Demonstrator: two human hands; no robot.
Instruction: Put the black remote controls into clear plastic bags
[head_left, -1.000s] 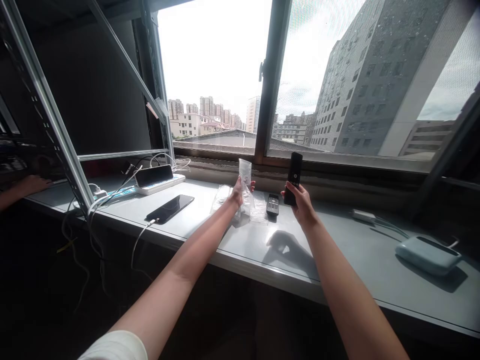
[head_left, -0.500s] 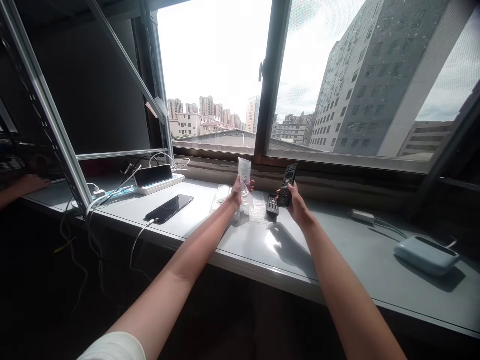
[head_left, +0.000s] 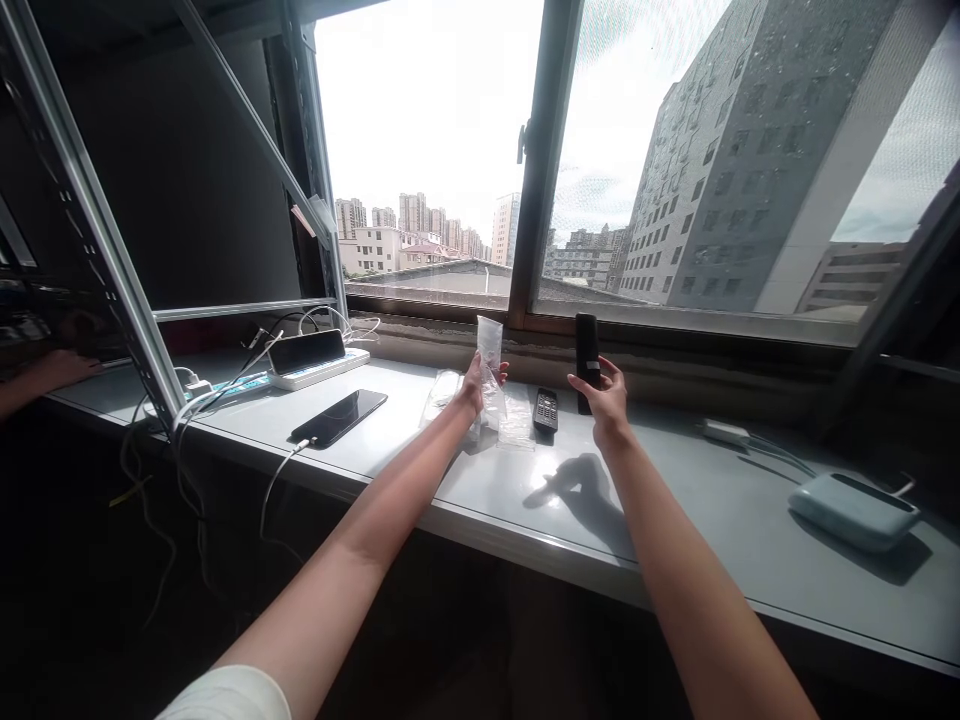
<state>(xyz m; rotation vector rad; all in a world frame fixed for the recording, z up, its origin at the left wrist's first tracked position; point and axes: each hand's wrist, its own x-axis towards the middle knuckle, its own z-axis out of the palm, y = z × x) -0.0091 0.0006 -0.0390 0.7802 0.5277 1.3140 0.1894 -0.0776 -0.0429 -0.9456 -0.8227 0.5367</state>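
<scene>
Head view, and the right hand (head_left: 609,400) is gripping the remote (head_left: 587,340), fingers wrapping its lower half! It's standing nearly upright above the desk (head_left: 720,520), showing a plain dark side with a small pale patch. Over at nine o'clock from it, the left hand (head_left: 472,388) is clutching a clear bag (head_left: 490,345), fingers curling round it, its top poking up toward twelve. Between the two hands, a handset (head_left: 546,410) is lying keys-up, with clear wrap (head_left: 517,428) spreading just beside it at nine o'clock. Out at nine from the left hand, a phone (head_left: 341,415) is resting flat, a cable (head_left: 303,445) trailing away at seven. Well off at four o'clock from the right hand, a blue case (head_left: 855,510) is casting its shadow.
</scene>
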